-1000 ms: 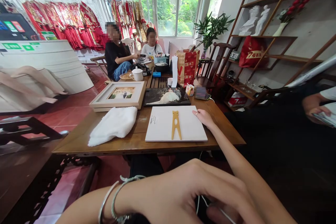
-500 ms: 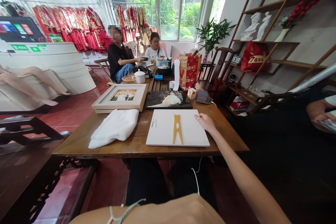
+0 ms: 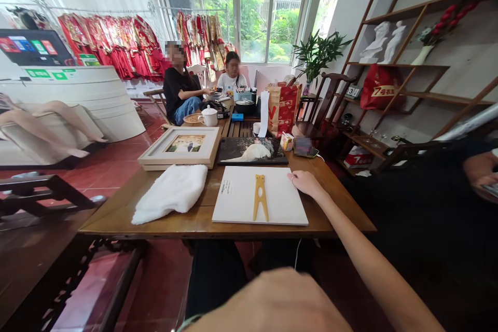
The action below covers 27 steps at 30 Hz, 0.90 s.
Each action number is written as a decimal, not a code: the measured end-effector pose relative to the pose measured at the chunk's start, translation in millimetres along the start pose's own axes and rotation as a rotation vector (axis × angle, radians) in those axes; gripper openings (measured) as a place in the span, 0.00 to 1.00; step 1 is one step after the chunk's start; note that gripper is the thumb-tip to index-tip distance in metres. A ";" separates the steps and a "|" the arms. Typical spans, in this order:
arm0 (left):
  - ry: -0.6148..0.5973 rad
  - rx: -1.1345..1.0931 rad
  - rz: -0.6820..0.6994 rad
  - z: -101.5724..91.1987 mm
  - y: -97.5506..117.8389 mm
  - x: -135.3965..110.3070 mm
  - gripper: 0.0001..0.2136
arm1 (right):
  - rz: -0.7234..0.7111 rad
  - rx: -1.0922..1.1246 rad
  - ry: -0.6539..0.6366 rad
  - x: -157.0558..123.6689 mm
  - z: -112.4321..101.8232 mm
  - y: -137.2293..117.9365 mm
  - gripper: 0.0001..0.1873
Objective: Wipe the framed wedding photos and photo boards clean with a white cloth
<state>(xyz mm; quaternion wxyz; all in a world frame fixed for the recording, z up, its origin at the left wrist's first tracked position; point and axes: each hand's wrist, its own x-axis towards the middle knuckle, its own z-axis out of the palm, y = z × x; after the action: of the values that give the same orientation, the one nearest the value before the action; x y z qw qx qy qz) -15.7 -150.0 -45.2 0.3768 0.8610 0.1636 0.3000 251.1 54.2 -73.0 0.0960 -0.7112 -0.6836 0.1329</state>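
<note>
My right hand (image 3: 306,183) rests on the far right corner of a white board (image 3: 238,202) that lies flat on the wooden table (image 3: 116,212); its fingers curl over the board's edge. A yellow wooden clip-shaped tool (image 3: 260,196) lies on the middle of the board. My left hand (image 3: 278,303) is close to the camera at the bottom edge, seen only as the back of the hand, fingers hidden. A folded white cloth (image 3: 171,192) lies left of the board.
Behind the board lie a dark photo print (image 3: 252,151) and a framed picture (image 3: 181,146). Two people sit at the table's far end by a teapot (image 3: 209,115). Another person's hand (image 3: 481,170) shows at right. A shelf unit (image 3: 392,67) stands on the right.
My left hand has dropped lower and nearer the camera, so its fingers and the cord left view. The view has tilted up slightly. My right hand stays on the board's corner.
</note>
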 end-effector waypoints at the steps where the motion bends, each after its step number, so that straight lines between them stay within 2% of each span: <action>1: 0.037 0.020 -0.023 -17.9 -0.3 16.2 0.14 | -0.008 -0.012 -0.004 1.6 0.0 -0.4 0.18; 2: 0.097 0.062 -0.079 -31.9 -5.0 25.9 0.15 | -0.015 -0.019 -0.006 2.9 0.2 -0.6 0.18; 3: 0.202 0.200 -0.194 -42.2 -14.0 29.5 0.15 | -0.020 -0.020 -0.007 3.8 0.6 -0.7 0.18; 5: 0.444 0.535 -0.353 -54.1 -41.5 23.5 0.17 | -0.022 -0.012 0.000 4.4 1.5 -0.9 0.17; 6: 0.493 0.654 -0.403 -56.8 -57.5 16.9 0.20 | -0.022 -0.008 0.010 4.2 2.0 -1.1 0.17; 9: 0.440 0.742 -0.474 -59.3 -97.6 -2.4 0.33 | -0.026 -0.005 0.050 2.8 2.8 -2.4 0.17; 11: 0.387 0.726 -0.465 -59.1 -111.1 -8.1 0.37 | -0.021 -0.007 0.083 3.3 3.3 -3.0 0.17; 15: 0.375 0.748 -0.454 -56.3 -116.0 -6.0 0.33 | -0.032 0.037 0.207 12.2 8.3 -2.0 0.11; 20: 0.346 0.766 -0.416 -57.0 -106.2 -2.9 0.26 | -0.273 0.291 0.408 25.9 25.6 -0.1 0.13; 22: 0.378 0.799 -0.337 -67.4 -97.4 -6.6 0.20 | -0.330 0.339 0.439 26.9 32.7 1.1 0.13; 24: 0.455 0.881 -0.300 -86.4 -90.0 -16.1 0.19 | -0.362 0.371 0.442 26.1 37.3 3.1 0.13; 25: 0.504 0.937 -0.302 -98.3 -88.5 -23.4 0.21 | -0.375 0.386 0.436 25.4 38.2 4.2 0.13; 27: 0.531 1.055 -0.419 -123.0 -91.1 -41.5 0.25 | -0.406 0.403 0.433 23.8 37.2 4.8 0.13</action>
<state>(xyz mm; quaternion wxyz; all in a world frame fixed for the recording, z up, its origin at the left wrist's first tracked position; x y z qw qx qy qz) -131.3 -43.1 -63.6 -0.1017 0.7767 0.5431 0.3023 244.4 76.1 -111.1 0.4015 -0.5395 -0.7346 0.0898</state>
